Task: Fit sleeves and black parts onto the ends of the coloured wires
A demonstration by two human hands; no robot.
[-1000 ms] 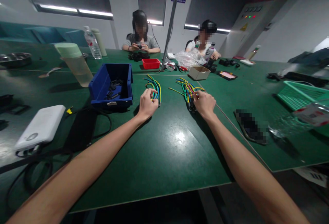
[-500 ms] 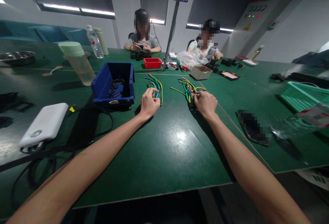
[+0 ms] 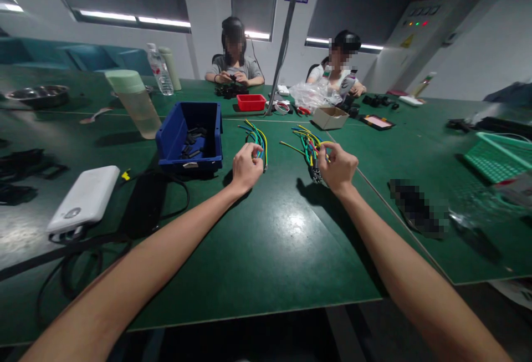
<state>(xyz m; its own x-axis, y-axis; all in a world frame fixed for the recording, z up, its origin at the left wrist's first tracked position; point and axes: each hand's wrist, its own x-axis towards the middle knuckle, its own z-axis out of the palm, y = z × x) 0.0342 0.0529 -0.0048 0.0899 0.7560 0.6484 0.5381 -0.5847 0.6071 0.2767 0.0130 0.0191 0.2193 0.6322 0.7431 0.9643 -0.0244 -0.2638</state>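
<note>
My left hand [image 3: 248,167] is closed in a pinch at the smaller bundle of yellow, green and blue wires [image 3: 265,141], which curves away past my fingertips. Some of that bundle is hidden behind the fingers. At the larger pile of coloured wires [image 3: 306,146], my right hand [image 3: 339,167] pinches a wire at the pile's right side. Dark and metallic wire ends [image 3: 316,173] point toward me from that pile. Both bundles lie on the green table [image 3: 266,273], a short gap between them.
Left of my left hand stands a blue bin [image 3: 189,165] holding black parts. A red tray [image 3: 251,102], a cardboard box [image 3: 330,118] and a metal pole [image 3: 286,35] are beyond the wires. A power bank [image 3: 85,195] lies left, a phone [image 3: 415,207] right. Two people sit opposite.
My right hand has lifted slightly off the pile, its shadow now separate beneath it. My left hand stays at its bundle. The whole view has shifted a little.
</note>
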